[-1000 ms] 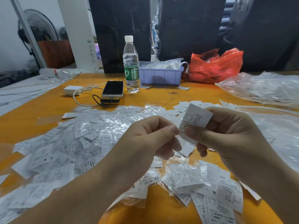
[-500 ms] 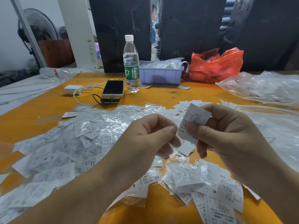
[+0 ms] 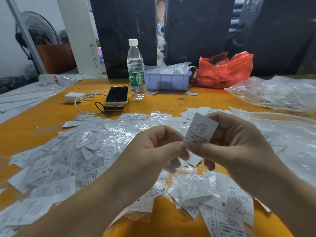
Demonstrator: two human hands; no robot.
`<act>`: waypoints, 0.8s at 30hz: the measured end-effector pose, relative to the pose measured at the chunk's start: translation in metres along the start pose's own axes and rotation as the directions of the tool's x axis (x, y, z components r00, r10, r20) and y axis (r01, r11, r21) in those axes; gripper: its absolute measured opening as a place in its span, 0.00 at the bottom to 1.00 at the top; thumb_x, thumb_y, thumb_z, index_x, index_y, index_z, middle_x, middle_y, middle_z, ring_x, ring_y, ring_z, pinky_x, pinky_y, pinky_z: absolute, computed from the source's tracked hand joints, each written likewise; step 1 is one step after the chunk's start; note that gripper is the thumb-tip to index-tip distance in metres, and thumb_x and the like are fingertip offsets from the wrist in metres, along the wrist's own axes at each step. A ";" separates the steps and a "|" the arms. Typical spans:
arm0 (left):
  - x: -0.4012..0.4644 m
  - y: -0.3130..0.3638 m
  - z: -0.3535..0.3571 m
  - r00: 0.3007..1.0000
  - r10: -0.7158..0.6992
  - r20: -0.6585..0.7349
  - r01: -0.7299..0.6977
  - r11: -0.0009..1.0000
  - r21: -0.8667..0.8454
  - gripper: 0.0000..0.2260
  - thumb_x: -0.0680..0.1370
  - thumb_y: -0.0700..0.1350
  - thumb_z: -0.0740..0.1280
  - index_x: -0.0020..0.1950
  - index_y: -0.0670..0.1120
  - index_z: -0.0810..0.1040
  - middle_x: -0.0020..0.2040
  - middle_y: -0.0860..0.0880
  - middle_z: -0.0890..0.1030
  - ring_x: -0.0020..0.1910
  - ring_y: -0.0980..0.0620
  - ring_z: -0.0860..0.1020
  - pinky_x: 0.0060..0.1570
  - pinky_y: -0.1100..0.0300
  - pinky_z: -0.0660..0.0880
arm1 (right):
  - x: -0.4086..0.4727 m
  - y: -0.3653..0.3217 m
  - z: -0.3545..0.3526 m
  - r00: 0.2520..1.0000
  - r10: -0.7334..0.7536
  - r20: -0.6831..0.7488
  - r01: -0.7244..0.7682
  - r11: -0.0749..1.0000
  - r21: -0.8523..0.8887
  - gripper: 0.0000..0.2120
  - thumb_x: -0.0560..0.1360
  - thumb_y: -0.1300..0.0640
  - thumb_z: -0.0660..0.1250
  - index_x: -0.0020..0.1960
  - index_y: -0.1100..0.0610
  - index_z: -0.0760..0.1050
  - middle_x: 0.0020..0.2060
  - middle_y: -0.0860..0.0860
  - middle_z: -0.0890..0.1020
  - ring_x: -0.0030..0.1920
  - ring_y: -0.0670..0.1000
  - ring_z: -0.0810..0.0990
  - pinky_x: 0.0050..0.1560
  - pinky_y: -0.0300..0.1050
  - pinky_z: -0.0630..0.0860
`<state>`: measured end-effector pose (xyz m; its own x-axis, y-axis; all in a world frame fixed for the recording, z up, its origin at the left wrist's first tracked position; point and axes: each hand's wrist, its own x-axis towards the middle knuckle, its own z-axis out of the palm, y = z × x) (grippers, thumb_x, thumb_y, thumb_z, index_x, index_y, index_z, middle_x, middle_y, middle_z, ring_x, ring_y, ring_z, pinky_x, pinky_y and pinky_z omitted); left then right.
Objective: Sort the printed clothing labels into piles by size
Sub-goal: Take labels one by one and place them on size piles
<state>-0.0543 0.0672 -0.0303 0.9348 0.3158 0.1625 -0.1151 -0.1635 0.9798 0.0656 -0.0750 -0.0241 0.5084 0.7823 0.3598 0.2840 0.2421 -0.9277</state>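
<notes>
Upright, label (image 3: 200, 130) pinched between right hand (image 3: 239, 146) and left hand (image 3: 153, 151) thumbs and fingers.

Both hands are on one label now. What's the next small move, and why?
Probably peel that label off with the left hand to read its size. Both hands pinch its lower edge, the right hand keeping its grip behind, and the size mark seems hidden under the thumbs.
</notes>
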 end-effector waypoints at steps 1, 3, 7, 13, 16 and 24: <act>0.000 0.000 0.000 1.000 0.000 0.000 0.000 1.000 0.004 0.05 0.72 0.49 0.68 0.43 0.50 0.82 0.38 0.49 0.83 0.36 0.55 0.79 0.38 0.62 0.77 | 0.000 0.000 0.000 1.000 0.001 0.003 -0.001 1.000 -0.009 0.12 0.63 0.60 0.76 0.44 0.53 0.80 0.34 0.58 0.82 0.28 0.52 0.76 0.26 0.42 0.74; 0.000 0.000 0.000 1.000 0.001 -0.002 -0.001 1.000 0.011 0.05 0.72 0.49 0.68 0.43 0.51 0.83 0.38 0.49 0.83 0.36 0.55 0.79 0.38 0.62 0.77 | -0.001 0.001 0.000 1.000 0.000 0.007 0.001 0.999 -0.036 0.13 0.63 0.57 0.77 0.45 0.50 0.80 0.35 0.59 0.82 0.29 0.53 0.76 0.27 0.42 0.73; 0.000 0.000 0.000 1.000 0.001 0.000 -0.001 1.000 0.009 0.06 0.71 0.50 0.69 0.43 0.49 0.82 0.38 0.49 0.83 0.35 0.55 0.79 0.38 0.63 0.77 | 0.000 0.002 0.002 1.000 0.004 0.005 -0.004 1.000 -0.025 0.11 0.64 0.60 0.75 0.45 0.52 0.80 0.35 0.57 0.82 0.29 0.52 0.77 0.27 0.43 0.74; 0.000 0.000 0.000 1.000 0.000 -0.003 0.000 1.000 0.018 0.06 0.72 0.50 0.68 0.43 0.49 0.82 0.38 0.50 0.83 0.35 0.55 0.79 0.38 0.63 0.77 | 0.000 0.000 0.003 0.999 0.015 0.048 -0.016 0.999 0.029 0.06 0.67 0.65 0.71 0.44 0.59 0.80 0.35 0.55 0.82 0.30 0.53 0.79 0.31 0.43 0.77; 0.001 -0.001 0.000 1.000 0.004 -0.002 -0.004 1.000 0.019 0.06 0.72 0.50 0.68 0.43 0.49 0.82 0.39 0.50 0.83 0.36 0.55 0.79 0.38 0.62 0.78 | 0.000 -0.001 0.002 0.998 0.023 0.062 -0.026 0.998 0.060 0.07 0.66 0.67 0.70 0.44 0.62 0.80 0.35 0.56 0.83 0.30 0.52 0.79 0.31 0.43 0.77; 0.001 -0.001 0.000 1.000 0.018 -0.002 -0.017 0.999 0.045 0.03 0.69 0.49 0.71 0.42 0.54 0.83 0.38 0.53 0.82 0.38 0.57 0.79 0.38 0.64 0.77 | 0.001 -0.003 0.002 0.998 0.054 0.010 -0.055 0.995 0.087 0.08 0.63 0.63 0.73 0.42 0.62 0.80 0.36 0.59 0.83 0.27 0.53 0.78 0.28 0.43 0.76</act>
<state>-0.0531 0.0680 -0.0316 0.9319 0.3150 0.1800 -0.1160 -0.2113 0.9705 0.0638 -0.0737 -0.0214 0.5152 0.7999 0.3079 0.1835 0.2479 -0.9512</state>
